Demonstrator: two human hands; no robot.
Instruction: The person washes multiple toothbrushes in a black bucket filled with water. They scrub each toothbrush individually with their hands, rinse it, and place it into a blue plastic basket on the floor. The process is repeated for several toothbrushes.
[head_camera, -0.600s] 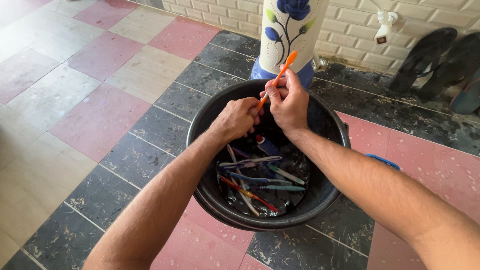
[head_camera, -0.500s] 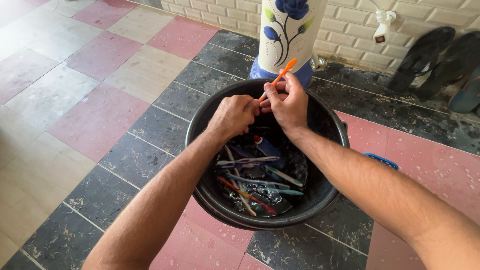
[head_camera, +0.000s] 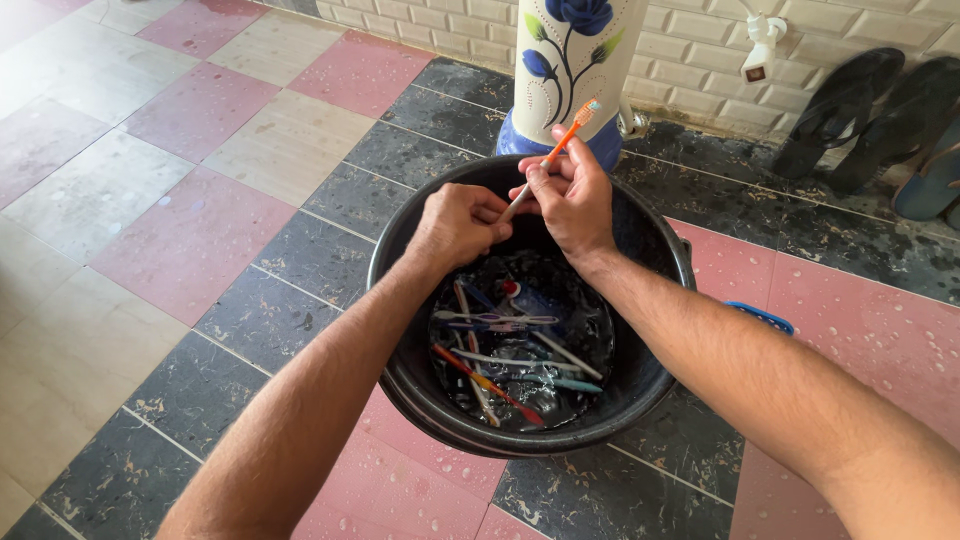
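Round black plastic bucket (head_camera: 400, 262): smooth, semi-gloss, wet inside. Thin orange plastic toothbrush (head_camera: 562, 140): glossy handle. Pile of coloured plastic toothbrushes (head_camera: 510, 360) in water: slick, shiny. Pink, black and beige tiled floor (head_camera: 200, 230): polished stone-look, speckled, droplets on it. White glossy container with blue flower print (head_camera: 575, 60): smooth. Dark rubber sandals (head_camera: 850, 110): matt.
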